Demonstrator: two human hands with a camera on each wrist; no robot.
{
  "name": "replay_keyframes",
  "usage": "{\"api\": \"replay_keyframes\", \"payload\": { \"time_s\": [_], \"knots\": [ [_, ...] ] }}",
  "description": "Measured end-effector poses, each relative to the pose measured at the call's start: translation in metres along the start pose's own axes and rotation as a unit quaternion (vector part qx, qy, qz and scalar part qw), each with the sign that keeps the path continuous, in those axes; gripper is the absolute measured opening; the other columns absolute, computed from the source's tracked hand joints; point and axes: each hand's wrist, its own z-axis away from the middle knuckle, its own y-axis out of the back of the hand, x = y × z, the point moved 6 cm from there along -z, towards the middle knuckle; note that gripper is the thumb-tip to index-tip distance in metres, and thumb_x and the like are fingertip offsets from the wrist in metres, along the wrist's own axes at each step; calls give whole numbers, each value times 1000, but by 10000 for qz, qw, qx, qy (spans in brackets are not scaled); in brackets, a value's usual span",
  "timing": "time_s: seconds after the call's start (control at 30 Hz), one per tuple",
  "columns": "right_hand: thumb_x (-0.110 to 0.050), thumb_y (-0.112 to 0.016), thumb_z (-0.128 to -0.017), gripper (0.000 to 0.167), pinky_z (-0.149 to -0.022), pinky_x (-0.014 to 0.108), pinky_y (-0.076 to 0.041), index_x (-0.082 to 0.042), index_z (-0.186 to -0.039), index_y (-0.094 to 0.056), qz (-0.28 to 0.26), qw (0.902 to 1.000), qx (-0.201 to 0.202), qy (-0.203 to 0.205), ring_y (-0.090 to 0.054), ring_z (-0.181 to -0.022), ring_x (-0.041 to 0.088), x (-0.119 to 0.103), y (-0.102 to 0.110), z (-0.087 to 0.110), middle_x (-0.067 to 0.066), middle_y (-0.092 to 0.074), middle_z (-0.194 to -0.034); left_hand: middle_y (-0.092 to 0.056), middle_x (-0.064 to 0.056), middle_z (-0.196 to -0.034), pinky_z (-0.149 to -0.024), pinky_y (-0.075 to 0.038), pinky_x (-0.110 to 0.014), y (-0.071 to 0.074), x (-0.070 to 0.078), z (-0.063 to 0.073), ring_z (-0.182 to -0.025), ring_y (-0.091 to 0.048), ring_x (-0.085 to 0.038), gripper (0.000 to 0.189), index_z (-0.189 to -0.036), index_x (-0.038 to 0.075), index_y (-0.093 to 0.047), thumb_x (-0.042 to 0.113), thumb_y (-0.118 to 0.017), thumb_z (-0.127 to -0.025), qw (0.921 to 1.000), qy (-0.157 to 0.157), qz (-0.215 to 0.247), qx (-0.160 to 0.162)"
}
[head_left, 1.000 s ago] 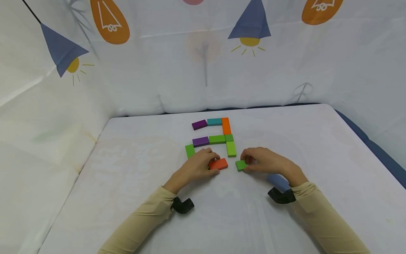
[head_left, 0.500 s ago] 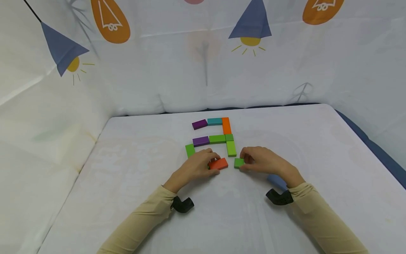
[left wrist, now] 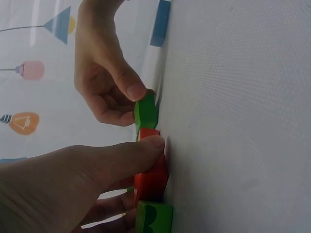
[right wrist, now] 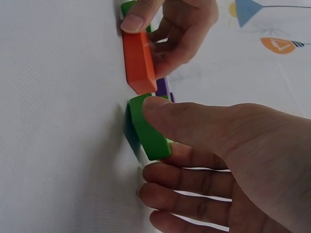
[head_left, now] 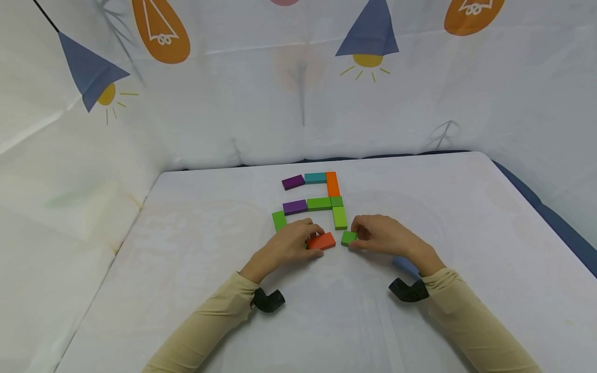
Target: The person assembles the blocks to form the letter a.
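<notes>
My left hand [head_left: 290,243] pinches an orange-red block [head_left: 324,241] flat on the table, thumb on the near side. Against its left end sits a green block [left wrist: 154,217], mostly hidden by that hand in the head view. My right hand [head_left: 391,239] pinches a short green block [head_left: 347,238] between thumb and fingers, just off the red block's right end. In the right wrist view this green block [right wrist: 148,128] looks tilted, with a shadow under it. Beyond lie a light green block [head_left: 340,218] and another green block [head_left: 279,220].
Farther back, purple [head_left: 295,207], green [head_left: 319,203], orange [head_left: 332,184], teal [head_left: 315,178] and dark purple [head_left: 293,182] blocks form a joined figure. A blue block [head_left: 404,266] lies by the right wrist. A printed white curtain [head_left: 261,103] hangs behind the table [head_left: 210,217].
My right hand has moved left with the short green block, bringing it closer to the red block's end and turning it slightly. The left hand and the red block have stayed put.
</notes>
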Motion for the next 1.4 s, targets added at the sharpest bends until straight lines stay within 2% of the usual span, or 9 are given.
{"api": "replay_keyframes", "payload": {
  "time_s": [0.57,1.4],
  "knots": [
    [-38,-74,-80,33,-62,24,-41,-12,-97,-61,318,9989,326,-77,-49,-68,8,-3,-5,-2,-6,-55,-74,-55,3,-88,-62,-38,-19,-1,0,0,-72,-48,-9,41,-114,16,-66,36,-76,-79,9999,-85,11,83],
    [-39,-74,-79,34,-59,23,-40,-12,-95,-61,504,9972,539,-107,-47,-65,8,-9,-7,-4,-6,-55,-72,-59,2,-89,-62,-39,-19,-1,1,1,-72,-49,-9,42,-112,14,-67,36,-77,-78,9996,-171,120,205]
  ]
}}
